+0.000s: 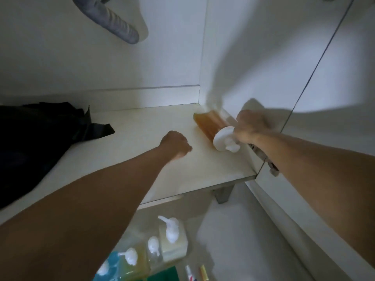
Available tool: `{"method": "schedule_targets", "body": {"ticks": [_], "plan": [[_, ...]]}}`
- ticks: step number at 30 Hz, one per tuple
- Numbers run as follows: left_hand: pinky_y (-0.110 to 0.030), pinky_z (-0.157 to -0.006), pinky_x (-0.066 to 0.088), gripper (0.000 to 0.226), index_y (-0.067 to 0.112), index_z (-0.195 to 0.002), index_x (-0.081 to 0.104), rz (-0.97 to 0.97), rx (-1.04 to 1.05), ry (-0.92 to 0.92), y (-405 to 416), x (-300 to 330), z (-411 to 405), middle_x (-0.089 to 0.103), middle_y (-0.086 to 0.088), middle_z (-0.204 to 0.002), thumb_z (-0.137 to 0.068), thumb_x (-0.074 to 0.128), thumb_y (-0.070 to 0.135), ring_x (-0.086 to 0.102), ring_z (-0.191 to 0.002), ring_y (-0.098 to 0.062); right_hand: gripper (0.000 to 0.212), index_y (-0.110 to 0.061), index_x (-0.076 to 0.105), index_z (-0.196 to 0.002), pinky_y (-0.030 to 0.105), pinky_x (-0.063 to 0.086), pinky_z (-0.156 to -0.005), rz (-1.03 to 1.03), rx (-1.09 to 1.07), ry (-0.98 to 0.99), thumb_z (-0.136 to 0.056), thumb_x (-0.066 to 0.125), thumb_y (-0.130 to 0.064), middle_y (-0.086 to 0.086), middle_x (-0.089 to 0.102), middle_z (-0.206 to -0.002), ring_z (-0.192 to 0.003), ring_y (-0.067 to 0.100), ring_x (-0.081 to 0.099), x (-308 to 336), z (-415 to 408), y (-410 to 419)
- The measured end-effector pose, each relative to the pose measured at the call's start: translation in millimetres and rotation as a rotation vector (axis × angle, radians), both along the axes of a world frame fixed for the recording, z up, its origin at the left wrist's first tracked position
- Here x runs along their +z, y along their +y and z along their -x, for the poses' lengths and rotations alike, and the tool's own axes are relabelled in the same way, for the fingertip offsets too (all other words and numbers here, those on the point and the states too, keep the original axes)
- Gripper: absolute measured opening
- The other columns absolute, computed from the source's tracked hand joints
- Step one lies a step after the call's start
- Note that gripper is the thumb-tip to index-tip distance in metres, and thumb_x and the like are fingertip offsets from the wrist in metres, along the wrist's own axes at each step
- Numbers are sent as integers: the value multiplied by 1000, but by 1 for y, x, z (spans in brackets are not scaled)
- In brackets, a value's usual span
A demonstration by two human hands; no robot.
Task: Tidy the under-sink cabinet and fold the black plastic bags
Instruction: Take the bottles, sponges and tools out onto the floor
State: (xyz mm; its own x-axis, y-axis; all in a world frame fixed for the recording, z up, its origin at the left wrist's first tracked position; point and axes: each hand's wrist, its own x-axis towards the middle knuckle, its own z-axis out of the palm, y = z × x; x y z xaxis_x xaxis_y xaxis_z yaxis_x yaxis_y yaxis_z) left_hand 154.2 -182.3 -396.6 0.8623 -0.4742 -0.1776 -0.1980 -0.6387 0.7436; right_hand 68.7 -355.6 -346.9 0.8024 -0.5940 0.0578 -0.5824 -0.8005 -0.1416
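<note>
A pile of black plastic bags (40, 134) lies on the left of the white cabinet floor (142, 126). An amber pump bottle (209, 124) with a white pump top stands in the back right corner, blurred by motion. My right hand (251, 126) is at its pump head and seems to grip it; the blur hides the fingers. My left hand (175, 145) hovers over the middle of the cabinet floor with its fingers curled into a fist, holding nothing.
A grey ribbed drain hose (115, 21) hangs at the top left. On the floor in front of the cabinet stand several pump bottles (172, 238), blue, yellow and pale, beside a green sponge (162, 275) and small tubes (197, 273). The cabinet door (324, 98) stands open on the right.
</note>
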Motion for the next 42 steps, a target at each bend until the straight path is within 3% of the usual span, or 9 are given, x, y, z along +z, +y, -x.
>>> {"method": "schedule_targets", "body": {"ticks": [5,10,17,21,29,33,36,38,42], "plan": [[-40,-87,56,22,14,-72,58,201,109,267,-68,-21,2,65,-18,-94,-82,59,-6,64,-85,-29,18,1,62,-105,29,42,-66,0,130,35,-91,51,-2,18,66,-106,-97,32,64,-19,-26,-30],[-35,-73,50,25,-3,-102,67,332,189,420,-92,-28,7,60,-15,-87,-79,58,-8,54,-74,-26,19,-1,67,-102,30,50,-70,-12,196,12,-83,60,0,15,69,-103,-95,31,66,-30,-36,-39],[-48,-86,56,43,9,-115,63,495,340,432,-73,-15,4,55,-5,-87,-86,39,-12,55,-76,-23,13,-11,66,-79,27,45,-73,-128,287,-112,-87,68,-20,7,65,-88,-91,27,62,-42,-34,-41],[-43,-77,58,46,3,-117,62,574,354,412,-62,3,1,61,-12,-107,-84,35,-15,64,-91,-29,24,-10,73,-114,28,48,-97,-333,243,-393,-94,62,-17,7,70,-117,-110,22,63,-26,-34,-30],[-36,-81,58,38,5,-108,66,759,371,355,-55,40,-10,60,-9,-109,-86,46,-19,61,-102,-29,19,-6,77,-80,40,60,-76,-488,44,-570,-86,67,-21,14,74,-80,-76,29,72,26,-61,-27],[-34,-86,58,41,4,-124,61,755,322,284,-58,44,-20,67,-16,-110,-85,63,-11,69,-89,-26,13,-17,73,-71,41,60,-80,-675,-55,-645,-83,72,-23,8,75,-87,-86,25,72,33,-72,-30],[-37,-87,57,36,8,-116,64,720,372,211,-64,42,-32,67,-6,-97,-82,76,8,69,-82,-21,9,-17,77,-82,49,57,-88,-859,-58,-647,-81,68,-15,6,74,-103,-99,21,68,31,-76,-30],[-40,-89,55,38,10,-112,62,692,357,184,-67,41,-40,62,-4,-106,-80,79,20,66,-85,-18,20,-22,75,-97,48,56,-84,-994,-52,-620,-84,64,-11,1,69,-109,-104,22,62,26,-76,-29],[-43,-94,47,45,16,-119,50,625,253,233,-70,41,-45,58,-5,-116,-82,74,29,56,-107,-23,24,-29,59,-117,63,51,-87,-1186,-4,-524,-92,61,-30,-2,58,-115,-114,27,51,15,-71,-27]]}}
